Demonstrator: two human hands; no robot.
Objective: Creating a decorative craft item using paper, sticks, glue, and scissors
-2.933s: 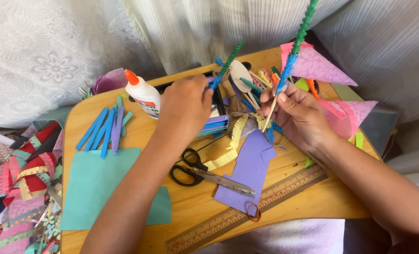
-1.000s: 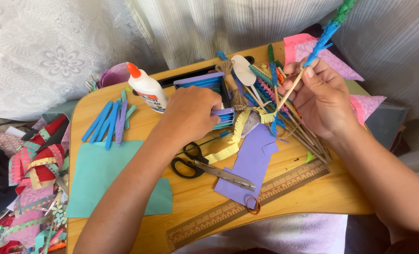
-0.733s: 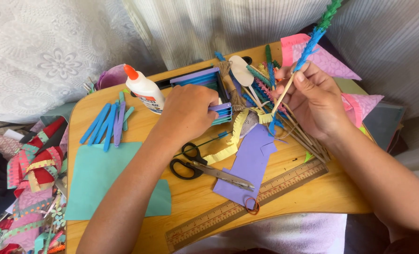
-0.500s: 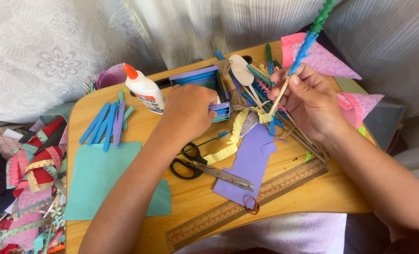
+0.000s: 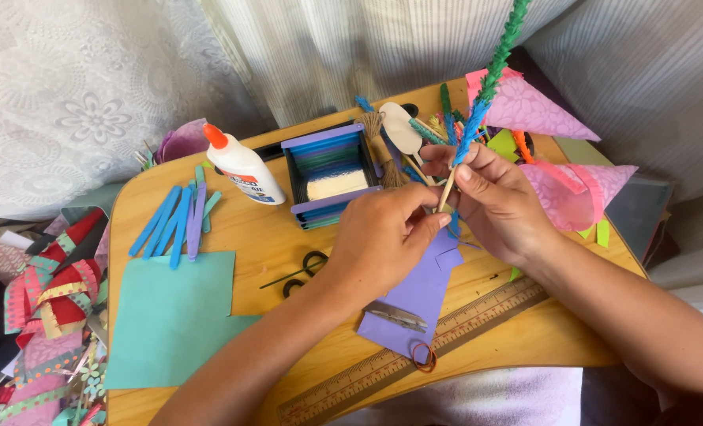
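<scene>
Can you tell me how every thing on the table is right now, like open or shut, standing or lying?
Glue bottle: lying tilted, orange cap on.
Scissors: lying flat, blades hidden under the arm.
Stick: held up by right hand, wrapped blue and green.
Left hand: fingertips at the stick's bare end.
Small box: open.
Ruler: lying flat.
Pink cones: lying on their sides.

A thin wooden stick (image 5: pixel 448 188) wrapped in blue and green fringed paper (image 5: pixel 489 79) stands tilted toward one o'clock.
</scene>
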